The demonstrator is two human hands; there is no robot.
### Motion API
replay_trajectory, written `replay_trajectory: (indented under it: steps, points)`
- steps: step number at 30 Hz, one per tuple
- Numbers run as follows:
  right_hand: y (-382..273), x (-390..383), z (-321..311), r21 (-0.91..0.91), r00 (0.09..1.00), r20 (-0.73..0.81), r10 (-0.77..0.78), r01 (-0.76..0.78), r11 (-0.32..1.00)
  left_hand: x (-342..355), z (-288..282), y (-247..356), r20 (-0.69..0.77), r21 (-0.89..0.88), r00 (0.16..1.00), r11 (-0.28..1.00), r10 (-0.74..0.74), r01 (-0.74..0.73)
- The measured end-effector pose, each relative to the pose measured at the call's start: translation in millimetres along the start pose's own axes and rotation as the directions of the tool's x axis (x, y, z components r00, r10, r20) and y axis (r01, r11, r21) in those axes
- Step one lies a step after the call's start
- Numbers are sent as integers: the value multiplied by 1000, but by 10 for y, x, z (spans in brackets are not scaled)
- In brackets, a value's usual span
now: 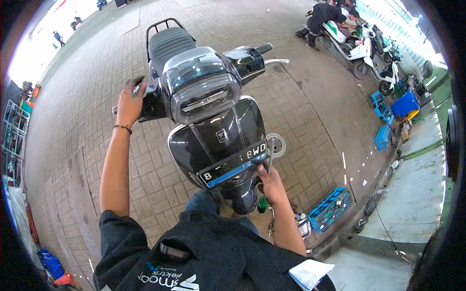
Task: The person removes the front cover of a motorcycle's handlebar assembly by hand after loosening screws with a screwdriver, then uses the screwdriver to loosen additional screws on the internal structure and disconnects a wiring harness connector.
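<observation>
In front of me stands a black scooter, its front fairing (213, 133) facing me and its licence plate (233, 162) tilted across the lower part. My left hand (130, 102) is over the left handlebar end, thumb apart from the other fingers; whether the palm rests on the grip is hidden. Close to the plate's lower right edge, my right hand (272, 186) is closed around a slim metal tool (272, 154) that points up past the plate's right end. The tool's exact kind is unclear. Below the plate is the front mudguard (241, 196).
A round pale ring-shaped thing (276, 145) shows beside the plate. At lower right lie a blue tool tray (330, 209) and a green-handled tool (262, 203). Further right are blue boxes (405, 103) and a white scooter (361, 51), with a person (330, 19) bending over it.
</observation>
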State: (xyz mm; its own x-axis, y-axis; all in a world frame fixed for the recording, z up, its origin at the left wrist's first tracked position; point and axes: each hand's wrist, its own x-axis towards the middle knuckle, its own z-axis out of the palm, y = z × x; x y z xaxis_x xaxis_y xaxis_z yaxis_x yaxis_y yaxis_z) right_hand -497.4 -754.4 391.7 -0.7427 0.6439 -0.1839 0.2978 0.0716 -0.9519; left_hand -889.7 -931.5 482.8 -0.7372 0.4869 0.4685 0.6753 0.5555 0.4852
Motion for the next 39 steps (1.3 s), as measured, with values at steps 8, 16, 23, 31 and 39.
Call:
replay_trajectory:
  steps: [8, 16, 23, 31, 39]
  points:
    - [-654, 795, 539, 465, 968, -118, 221, -143, 874, 918, 243, 66, 484, -388, 840, 921, 246, -46]
    - [-854, 1182, 1006, 721, 713, -443, 543, -76, 689, 1307, 540, -378, 354, -769, 515, 556, 781, -315]
    - [-803, 1111, 1275, 671, 554, -611, 566, -17, 741, 1376, 698, -622, 343, -866, 342, 435, 875, -245]
    - [-849, 1031, 1477, 638, 483, -652, 584, -67, 767, 1437, 762, -785, 300, -890, 328, 386, 896, -242]
    - [-756, 1076, 1412, 636, 536, -645, 545, -20, 772, 1665, 827, -738, 318, -913, 405, 392, 857, -111]
